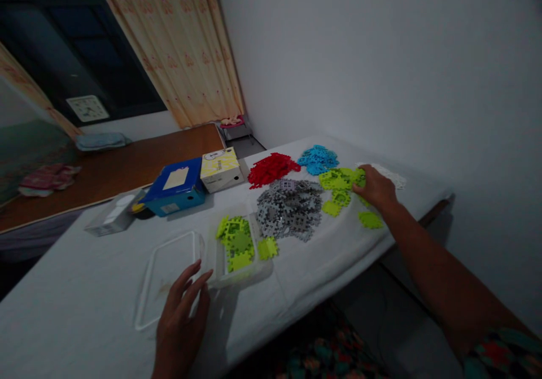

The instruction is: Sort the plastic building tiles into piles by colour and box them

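Note:
My right hand (377, 188) is at the far right pile of lime-green interlocking puzzle tiles (336, 179). Its thumb and fingers are closed around green tiles at the pile's edge; how many is hidden. My left hand (182, 317) holds nothing, its fingers loosely apart over the near edge of a clear lid (146, 294). Just right of those fingers stands a clear plastic box (242, 277) with several lime-green tiles (239, 240) inside. One green tile (268, 248) lies against the box's right side. Another loose green tile (370, 220) lies below my right hand.
Grey tiles (290, 209) form a large heap between the box and the green pile. Behind are red pieces (273, 168), blue pieces (317, 159) and white pieces (389, 177). A blue box (178, 184) and a yellow-white box (221, 168) stand at the table's back left.

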A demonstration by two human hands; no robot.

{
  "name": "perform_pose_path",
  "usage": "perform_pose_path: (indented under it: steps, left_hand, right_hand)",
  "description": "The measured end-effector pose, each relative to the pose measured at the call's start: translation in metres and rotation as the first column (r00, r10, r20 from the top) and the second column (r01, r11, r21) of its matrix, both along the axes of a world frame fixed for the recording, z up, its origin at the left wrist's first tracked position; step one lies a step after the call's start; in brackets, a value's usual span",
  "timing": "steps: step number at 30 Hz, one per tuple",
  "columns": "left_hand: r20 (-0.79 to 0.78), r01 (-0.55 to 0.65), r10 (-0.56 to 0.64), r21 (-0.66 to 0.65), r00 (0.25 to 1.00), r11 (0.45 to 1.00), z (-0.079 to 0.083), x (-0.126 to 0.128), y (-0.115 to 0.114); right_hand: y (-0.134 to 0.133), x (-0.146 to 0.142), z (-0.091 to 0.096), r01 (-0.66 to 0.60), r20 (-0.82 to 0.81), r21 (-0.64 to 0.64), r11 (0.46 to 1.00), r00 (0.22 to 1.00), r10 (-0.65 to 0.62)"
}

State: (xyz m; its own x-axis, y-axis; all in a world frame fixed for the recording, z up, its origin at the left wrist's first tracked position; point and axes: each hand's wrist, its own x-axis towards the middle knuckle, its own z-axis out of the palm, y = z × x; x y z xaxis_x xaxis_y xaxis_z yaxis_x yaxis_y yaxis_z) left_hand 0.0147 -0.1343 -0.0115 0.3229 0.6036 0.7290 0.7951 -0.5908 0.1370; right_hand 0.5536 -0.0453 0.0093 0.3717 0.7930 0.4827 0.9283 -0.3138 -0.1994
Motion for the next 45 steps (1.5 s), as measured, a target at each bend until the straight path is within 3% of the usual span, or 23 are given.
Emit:
perform_pose_path:
  steps: [4,7,9,11,14,16,18,20,23,28,29,31,33,34,37,41,43,45]
  left_hand:
    - [0.032,-0.004,0.004,-0.021,0.999,1.0,-0.002,0.0,-0.003]
    - [0.065,-0.005,0.011,-0.083,0.998,0.997,-0.005,0.004,-0.008]
    - [0.089,-0.011,0.023,-0.131,0.996,0.991,-0.007,0.007,-0.011]
    - [0.109,-0.021,0.04,-0.166,0.993,0.986,-0.008,0.009,-0.013]
    - [0.129,-0.03,0.056,-0.196,0.99,0.98,-0.007,0.011,-0.015]
    - [0.136,-0.028,0.058,-0.21,0.989,0.977,-0.007,0.01,-0.017]
    - [0.145,-0.025,0.059,-0.223,0.988,0.975,-0.008,0.008,-0.019]
    - [0.158,-0.021,0.058,-0.226,0.986,0.974,-0.01,0.005,-0.021]
    - [0.177,-0.021,0.06,-0.217,0.982,0.976,-0.011,0.0,-0.024]
    - [0.198,-0.018,0.065,-0.232,0.978,0.973,-0.009,-0.002,-0.026]
    - [0.204,-0.014,0.062,-0.232,0.977,0.973,-0.009,-0.002,-0.026]
    - [0.208,-0.003,0.052,-0.232,0.977,0.973,-0.009,-0.001,-0.024]
    - [0.201,0.007,0.043,-0.24,0.979,0.971,-0.009,0.0,-0.022]
    - [0.192,0.01,0.039,-0.247,0.981,0.969,-0.01,0.001,-0.022]
    - [0.162,0.006,0.037,-0.254,0.986,0.967,-0.011,0.003,-0.02]
    - [0.127,-0.002,0.032,-0.227,0.991,0.974,-0.01,0.005,-0.019]
    - [0.121,-0.007,0.032,-0.202,0.992,0.979,-0.008,0.004,-0.017]
    - [0.124,-0.012,0.032,-0.162,0.992,0.987,-0.005,0.001,-0.013]
  right_hand:
    - [0.0,-0.012,0.033,0.002,-0.086,0.107,0.994,0.996,0.007]
    - [0.003,-0.054,0.062,-0.12,-0.169,0.241,0.963,0.972,0.163]
    - [0.007,-0.101,0.077,-0.286,-0.248,0.313,0.906,0.896,0.369]
    - [0.011,-0.159,0.084,-0.484,-0.35,0.341,0.806,0.731,0.586]
    - [0.016,-0.248,0.076,-0.718,-0.495,0.315,0.621,0.434,0.753]
    - [0.02,-0.297,0.061,-0.803,-0.565,0.258,0.537,0.326,0.758]
    - [0.023,-0.33,0.042,-0.852,-0.609,0.152,0.501,0.319,0.727]
    - [0.023,-0.348,0.028,-0.872,-0.61,0.013,0.489,0.38,0.695]
    - [0.023,-0.353,0.024,-0.887,-0.498,-0.123,0.444,0.442,0.746]
    - [0.023,-0.336,0.043,-0.911,-0.227,-0.157,0.381,0.408,0.884]
    - [0.023,-0.332,0.045,-0.928,-0.203,-0.138,0.345,0.368,0.907]
    - [0.02,-0.328,0.043,-0.964,-0.195,-0.14,0.225,0.249,0.949]
    - [0.016,-0.325,0.038,-0.968,-0.225,-0.211,0.133,0.181,0.958]
    - [0.014,-0.325,0.034,-0.962,-0.231,-0.239,0.129,0.186,0.955]
    - [0.01,-0.324,0.026,-0.961,-0.181,-0.201,0.19,0.227,0.957]
    - [0.002,-0.322,0.024,-0.97,-0.145,-0.209,0.123,0.155,0.977]
    - [0.0,-0.31,0.03,-0.971,-0.131,-0.124,0.202,0.218,0.967]
    - [0.004,-0.283,0.04,-0.939,-0.11,0.051,0.341,0.334,0.936]
